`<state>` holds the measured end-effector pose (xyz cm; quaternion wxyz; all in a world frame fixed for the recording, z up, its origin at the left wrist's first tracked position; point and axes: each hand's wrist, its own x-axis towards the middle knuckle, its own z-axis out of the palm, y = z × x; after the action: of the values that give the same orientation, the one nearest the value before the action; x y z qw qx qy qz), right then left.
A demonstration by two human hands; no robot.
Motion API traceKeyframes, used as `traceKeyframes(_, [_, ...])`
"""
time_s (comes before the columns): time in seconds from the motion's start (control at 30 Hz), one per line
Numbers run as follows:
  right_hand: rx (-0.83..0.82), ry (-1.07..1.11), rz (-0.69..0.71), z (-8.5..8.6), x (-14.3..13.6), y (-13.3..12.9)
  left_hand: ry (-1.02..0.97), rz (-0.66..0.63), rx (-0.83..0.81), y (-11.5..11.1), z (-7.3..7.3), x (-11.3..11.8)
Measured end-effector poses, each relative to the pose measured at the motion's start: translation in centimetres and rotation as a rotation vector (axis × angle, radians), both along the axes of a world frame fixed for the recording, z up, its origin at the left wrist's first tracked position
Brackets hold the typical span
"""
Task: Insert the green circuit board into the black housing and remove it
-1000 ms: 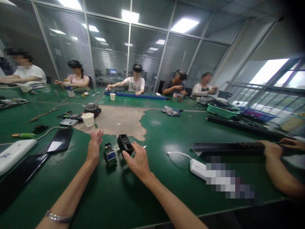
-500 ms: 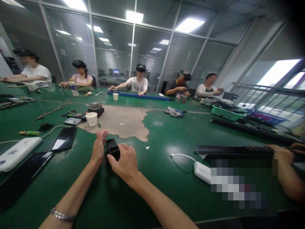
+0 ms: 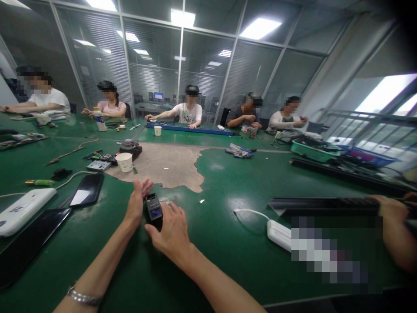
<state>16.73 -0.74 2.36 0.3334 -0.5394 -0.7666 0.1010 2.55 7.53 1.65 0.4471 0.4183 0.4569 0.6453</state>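
A small black box-shaped device with a little screen and buttons on its face is between my two hands, above the green table. My right hand holds it from the right, thumb at the near end and fingers along the side. On the other side, my left hand is beside the device with its fingers stretched out, pointing away from me; whether its palm touches the device is hard to see. A silver band circles my left wrist.
Phones and a white power strip lie at the left. Beyond my hands are a paper cup and electronic parts. To the right are a white adapter, a black rail and another person's hand. Several people sit across the table.
The device's face has tilted a little, and its screen now looks bluish. My left fingers have shifted slightly right. Both hands otherwise keep about the same place.
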Motion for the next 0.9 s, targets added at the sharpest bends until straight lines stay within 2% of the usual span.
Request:
traceKeyframes(0.33, [-0.012,0.09,0.012,0.0,-0.1,0.5,-0.038,0.1,0.018,0.6,-0.4,-0.8])
traceKeyframes(0.5, [0.01,0.207,0.014,2.2,0.3,1.2,-0.053,0.121,-0.029,1.1,-0.7,-1.4])
traceKeyframes(0.6, [0.055,0.286,0.065,3.9,1.6,1.9,-0.051,0.146,-0.023,1.1,-0.7,-1.6])
traceKeyframes(0.67, [0.079,0.305,0.094,4.3,2.9,2.4,-0.048,0.143,-0.01,1.0,-0.6,-1.5])
traceKeyframes(0.77, [0.082,0.253,0.053,3.5,4.8,2.8,-0.031,0.121,0.026,0.7,-0.4,-1.0])
traceKeyframes(0.9, [0.095,0.17,-0.033,0.4,6.5,2.8,0.023,0.104,0.08,0.3,-0.3,-0.4])
